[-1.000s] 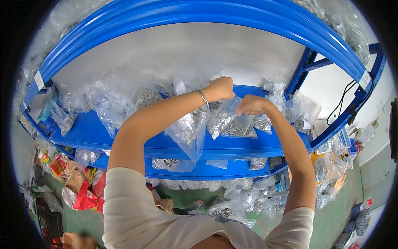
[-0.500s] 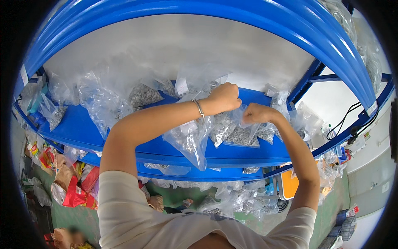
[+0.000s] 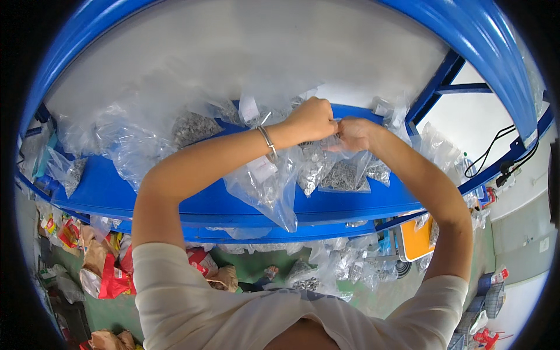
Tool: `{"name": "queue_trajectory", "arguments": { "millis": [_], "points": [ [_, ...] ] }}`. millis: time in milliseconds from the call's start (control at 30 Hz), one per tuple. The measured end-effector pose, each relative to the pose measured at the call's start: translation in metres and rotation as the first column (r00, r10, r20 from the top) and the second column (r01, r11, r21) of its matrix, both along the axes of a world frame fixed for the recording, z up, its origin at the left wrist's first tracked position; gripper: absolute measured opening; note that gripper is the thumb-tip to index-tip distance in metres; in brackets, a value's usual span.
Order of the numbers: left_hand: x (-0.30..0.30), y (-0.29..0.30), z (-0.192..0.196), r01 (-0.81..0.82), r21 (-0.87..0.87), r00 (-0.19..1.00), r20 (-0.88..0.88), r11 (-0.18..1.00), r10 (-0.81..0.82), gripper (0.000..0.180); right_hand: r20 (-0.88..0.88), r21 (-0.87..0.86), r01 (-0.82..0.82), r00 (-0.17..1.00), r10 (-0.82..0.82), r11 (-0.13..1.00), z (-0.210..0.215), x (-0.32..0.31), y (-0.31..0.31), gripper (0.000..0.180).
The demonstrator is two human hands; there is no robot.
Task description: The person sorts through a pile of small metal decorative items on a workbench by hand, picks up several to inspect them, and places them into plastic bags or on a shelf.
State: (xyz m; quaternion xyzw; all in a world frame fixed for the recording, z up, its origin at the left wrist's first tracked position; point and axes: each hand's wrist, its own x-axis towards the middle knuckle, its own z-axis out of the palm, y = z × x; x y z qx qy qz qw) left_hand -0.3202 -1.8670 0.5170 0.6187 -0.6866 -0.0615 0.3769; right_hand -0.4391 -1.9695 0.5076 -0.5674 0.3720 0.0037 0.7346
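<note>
Where hands pinch, bag [image 3: 341, 174] seemingly overhangs shelf edge [image 3: 350, 205].

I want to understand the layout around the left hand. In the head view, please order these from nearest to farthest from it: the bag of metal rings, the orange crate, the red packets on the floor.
From the left hand:
1. Bag of metal rings, just below it.
2. Orange crate, lower right.
3. Red packets, far lower left on the floor.

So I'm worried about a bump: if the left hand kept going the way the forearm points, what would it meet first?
Probably the right hand: the left hand points right toward it, fists nearly touching over the clear bag. Depth is hard to judge.
</note>
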Motion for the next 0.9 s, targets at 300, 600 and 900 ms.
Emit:
{"name": "queue_trajectory", "arguments": {
  "millis": [300,600,900],
  "points": [
    [0.003,0.001,0.008,-0.035,0.026,0.999,-0.011,0.999,0.035,0.022,-0.106,-0.397,-0.329,0.944,0.313,0.857,0.032,-0.030,0.005,0.033],
    [-0.001,-0.011,0.026,0.057,0.289,0.982,0.157,0.956,-0.106,0.030,0.691,-0.359,0.468,0.715,-0.107,0.808,-0.016,-0.186,0.055,0.026],
    [-0.074,0.190,0.039,0.296,0.327,0.551,-0.826,0.898,0.119,0.035,0.085,0.823,0.557,0.075,-0.994,0.112,-0.325,-0.364,0.244,0.007]
  ]
}}
